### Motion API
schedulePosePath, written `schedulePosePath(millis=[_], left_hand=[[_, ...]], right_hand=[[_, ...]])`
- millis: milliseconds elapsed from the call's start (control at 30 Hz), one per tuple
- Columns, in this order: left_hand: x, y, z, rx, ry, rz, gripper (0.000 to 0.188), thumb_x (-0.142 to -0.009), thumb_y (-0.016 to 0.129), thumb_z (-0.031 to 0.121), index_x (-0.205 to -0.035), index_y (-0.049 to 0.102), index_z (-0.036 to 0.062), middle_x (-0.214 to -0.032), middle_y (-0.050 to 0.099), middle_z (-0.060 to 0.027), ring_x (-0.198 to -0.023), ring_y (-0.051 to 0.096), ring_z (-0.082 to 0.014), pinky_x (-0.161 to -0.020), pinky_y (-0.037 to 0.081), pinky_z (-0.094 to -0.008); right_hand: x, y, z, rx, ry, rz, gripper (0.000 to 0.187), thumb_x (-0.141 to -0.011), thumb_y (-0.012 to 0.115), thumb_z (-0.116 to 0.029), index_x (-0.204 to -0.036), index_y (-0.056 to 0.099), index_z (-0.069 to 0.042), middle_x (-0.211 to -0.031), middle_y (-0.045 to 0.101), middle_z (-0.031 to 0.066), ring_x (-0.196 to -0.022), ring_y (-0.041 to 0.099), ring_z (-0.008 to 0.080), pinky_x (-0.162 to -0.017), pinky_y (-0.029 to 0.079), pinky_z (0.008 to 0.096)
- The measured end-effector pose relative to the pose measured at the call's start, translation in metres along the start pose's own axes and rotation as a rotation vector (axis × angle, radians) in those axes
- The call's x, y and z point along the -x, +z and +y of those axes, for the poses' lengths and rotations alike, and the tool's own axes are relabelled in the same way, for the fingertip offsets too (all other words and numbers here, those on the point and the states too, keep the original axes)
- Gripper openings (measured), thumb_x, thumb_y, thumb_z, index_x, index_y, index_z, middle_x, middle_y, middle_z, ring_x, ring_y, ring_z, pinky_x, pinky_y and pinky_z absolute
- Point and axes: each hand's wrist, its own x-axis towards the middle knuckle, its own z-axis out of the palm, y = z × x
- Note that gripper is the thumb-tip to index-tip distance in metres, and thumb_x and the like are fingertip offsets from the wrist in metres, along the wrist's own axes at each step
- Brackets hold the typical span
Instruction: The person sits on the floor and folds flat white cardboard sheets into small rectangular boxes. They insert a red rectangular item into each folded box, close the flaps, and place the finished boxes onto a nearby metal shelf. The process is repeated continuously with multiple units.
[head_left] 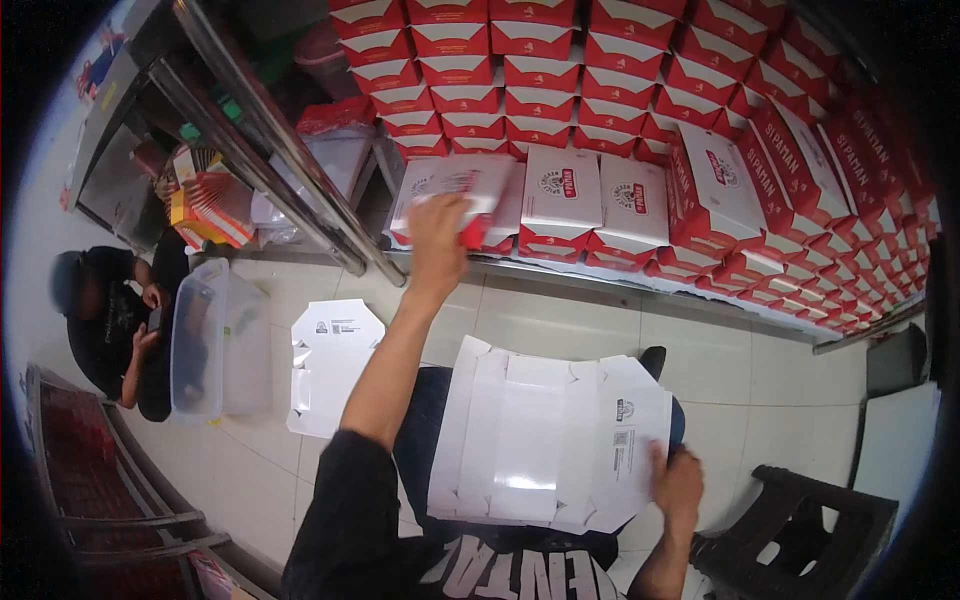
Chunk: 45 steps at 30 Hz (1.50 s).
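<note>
My left hand (437,243) reaches out to the row of boxes and grips a folded red-and-white food box (478,181), which is smeared by motion. That box hangs at the left end of the row, partly over another white-topped box there. On my lap lies a stack of flat white cardboard box blanks (538,420) with crease lines and cut corners. My right hand (677,488) holds the right edge of this stack, thumb on top and fingers at the side. One more flat blank (338,350) lies on the floor to the left of my lap.
Tall stacks of red-and-white boxes (545,70) fill a metal-edged shelf ahead and to the right. Steel poles (290,150) rise at the left. Beyond a clear plastic tub (200,340) a person (110,320) sits with a phone. A dark plastic stool (800,530) stands at the lower right.
</note>
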Motion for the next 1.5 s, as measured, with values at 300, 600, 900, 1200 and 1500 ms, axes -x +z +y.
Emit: schedulePosePath(millis=[300, 600, 900, 1200, 1500], left_hand=[[0.110, 0.036, 0.204, 0.946, -0.542, -0.802, 0.067, -0.079, 0.082, 0.052, -0.105, 0.044, 0.0031, -0.096, 0.048, -0.0127, -0.091, 0.052, -0.0231, -0.078, 0.046, -0.0357], [0.206, 0.029, 0.227, 1.177, -0.876, -1.302, 0.033, -0.101, 0.061, 0.035, -0.100, 0.048, 0.0049, -0.099, 0.061, -0.0104, -0.085, 0.062, -0.0110, -0.051, 0.050, -0.0278], [0.192, 0.009, 0.286, 1.024, -0.655, -0.816, 0.057, -0.083, 0.083, 0.039, -0.101, 0.043, 0.0023, -0.096, 0.047, -0.0121, -0.088, 0.049, -0.0210, -0.078, 0.046, -0.0344], [0.197, 0.000, 0.282, 1.145, -0.701, -0.921, 0.053, -0.089, 0.076, 0.042, -0.101, 0.044, 0.0018, -0.097, 0.051, -0.0136, -0.089, 0.050, -0.0232, -0.080, 0.046, -0.0361], [0.185, -0.010, 0.265, 1.225, -0.634, -0.925, 0.037, -0.101, 0.061, 0.031, -0.115, 0.051, -0.0024, -0.092, 0.060, -0.0096, -0.084, 0.057, -0.0185, -0.076, 0.049, -0.0326]], right_hand=[[0.023, 0.011, -0.013, -0.757, -0.600, -0.058, 0.090, -0.099, 0.043, -0.061, -0.149, 0.025, 0.011, -0.152, 0.029, 0.0335, -0.142, 0.032, 0.0451, -0.115, 0.027, 0.0489], [0.060, -0.002, -0.026, -0.709, -0.459, 0.431, 0.081, -0.094, 0.065, -0.040, -0.143, 0.028, 0.014, -0.141, 0.036, 0.0295, -0.135, 0.035, 0.0413, -0.112, 0.027, 0.0532], [0.057, -0.009, -0.024, -0.823, -0.213, -0.122, 0.116, -0.071, 0.092, -0.025, -0.151, 0.014, 0.006, -0.126, 0.059, 0.0323, -0.117, 0.061, 0.0443, -0.100, 0.048, 0.0490], [0.062, -0.002, -0.017, -1.028, -0.345, -0.239, 0.119, -0.074, 0.090, -0.025, -0.156, 0.007, -0.002, -0.123, 0.062, 0.0266, -0.115, 0.063, 0.0370, -0.102, 0.049, 0.0469], [0.060, 0.009, -0.015, -1.072, -0.297, -0.135, 0.097, -0.079, 0.084, -0.018, -0.153, 0.023, -0.001, -0.131, 0.058, 0.0212, -0.121, 0.058, 0.0328, -0.103, 0.046, 0.0427]])
